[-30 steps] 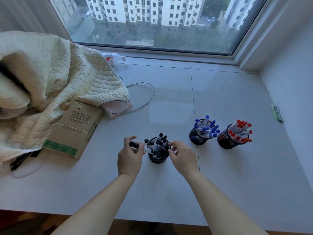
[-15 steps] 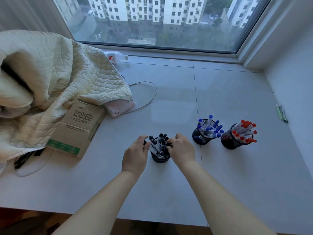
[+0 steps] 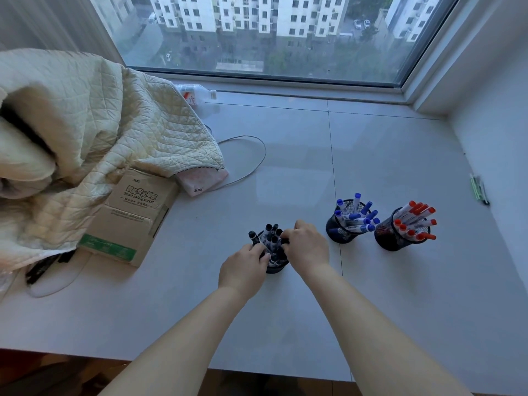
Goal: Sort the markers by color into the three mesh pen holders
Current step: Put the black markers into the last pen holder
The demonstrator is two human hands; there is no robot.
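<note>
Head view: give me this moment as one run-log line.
phase: final tidy | left hand, right hand: fingers on black markers in holder | blue markers, red markers: sorted, untouched

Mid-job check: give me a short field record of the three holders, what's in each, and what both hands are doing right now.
left holder: black mesh holder, black-capped markers
middle holder: blue-capped markers in mesh holder
right holder: red-capped markers in mesh holder
left hand: fingers curled at the black markers
right hand: fingers curled at the same holder's top
loose markers on sill: none seen
</note>
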